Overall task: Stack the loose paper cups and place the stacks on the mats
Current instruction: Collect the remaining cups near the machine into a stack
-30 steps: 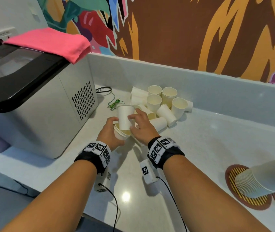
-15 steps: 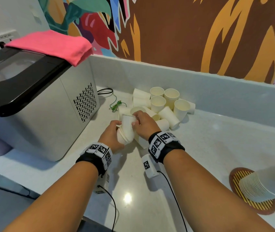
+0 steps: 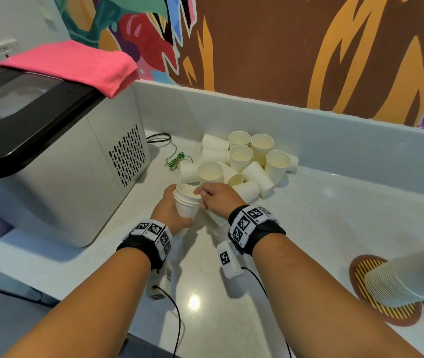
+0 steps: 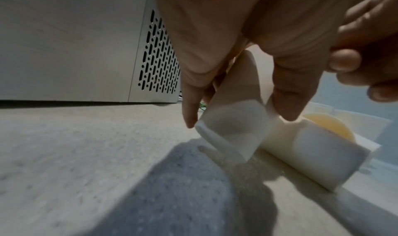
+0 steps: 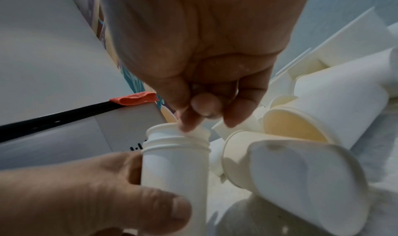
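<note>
On a pale surface [image 3: 309,228], the loose cups [image 3: 244,161] lie just above both hands, nearer the right hand [image 3: 218,200]; it pinches the rim of the short stack [image 3: 186,202] gripped upright by the left hand [image 3: 169,210].

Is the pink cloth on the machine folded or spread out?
Folded: the pink cloth shows layered edges at its corner atop the machine.

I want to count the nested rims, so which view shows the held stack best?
The right wrist view: the held stack fills the middle, with its rims in plain sight below the right hand. The head view shows the held stack small, between both hands. The left wrist view shows only its blurred side and base.
</note>
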Demonstrator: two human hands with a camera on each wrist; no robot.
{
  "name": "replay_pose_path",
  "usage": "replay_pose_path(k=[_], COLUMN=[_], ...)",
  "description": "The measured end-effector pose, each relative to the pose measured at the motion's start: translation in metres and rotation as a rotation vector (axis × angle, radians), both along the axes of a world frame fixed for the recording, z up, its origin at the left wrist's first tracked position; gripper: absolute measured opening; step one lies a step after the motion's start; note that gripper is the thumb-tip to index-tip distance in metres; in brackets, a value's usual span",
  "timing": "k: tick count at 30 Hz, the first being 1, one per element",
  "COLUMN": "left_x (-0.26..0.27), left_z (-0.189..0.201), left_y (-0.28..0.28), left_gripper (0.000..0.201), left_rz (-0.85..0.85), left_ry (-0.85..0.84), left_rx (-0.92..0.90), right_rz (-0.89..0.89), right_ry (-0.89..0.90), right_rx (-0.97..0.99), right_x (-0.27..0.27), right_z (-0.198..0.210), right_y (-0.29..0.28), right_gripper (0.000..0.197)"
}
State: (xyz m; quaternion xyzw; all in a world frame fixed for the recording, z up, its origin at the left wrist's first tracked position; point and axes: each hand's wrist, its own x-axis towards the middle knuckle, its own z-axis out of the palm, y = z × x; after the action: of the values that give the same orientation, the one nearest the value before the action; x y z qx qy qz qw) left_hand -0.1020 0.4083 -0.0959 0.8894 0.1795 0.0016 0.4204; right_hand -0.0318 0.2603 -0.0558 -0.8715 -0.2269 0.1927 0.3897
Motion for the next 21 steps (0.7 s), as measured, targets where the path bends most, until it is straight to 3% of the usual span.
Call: replay_pose_path(k=[4,7,9,14,19,21], left_x=[0.003,0.003,0.002,0.004,0.003,0.002], left_z=[0.003,0.004,0.003,0.000,0.002,0.002], left_y=[0.005,0.006,0.005,0.006,0.005,0.005], left_gripper=[0.097,0.103,0.100,0.105,0.108,0.108], left_rz=[0.028,0.034,0.024,0.003,0.024,0.036], left_ry=[-0.039,-0.048,-0.041,0.033,0.142,0.167], left_rx=[0.008,0.019,0.044,0.118,0.217,0.232], right_rz=[-0.060,0.054,0.107,0.011,0.176,0.212], right_ry=[-0.266,-0.361,-0.420,-0.545,-0.523,-0.542], right_rx=[-0.223,-0.444,-0.535,-0.535,-0.476,-0.528], right_x=[0.006,0.001,-0.004,-0.008,-0.001,0.002], right_z=[-0.012,-0.024,-0.032,-0.034,-0.031,-0.030], right_y=[-0.009,-0.014,-0.016,-0.014,-0.004,0.000], right_gripper=[0.031,0.047,0.045,0.032,0.061,0.060])
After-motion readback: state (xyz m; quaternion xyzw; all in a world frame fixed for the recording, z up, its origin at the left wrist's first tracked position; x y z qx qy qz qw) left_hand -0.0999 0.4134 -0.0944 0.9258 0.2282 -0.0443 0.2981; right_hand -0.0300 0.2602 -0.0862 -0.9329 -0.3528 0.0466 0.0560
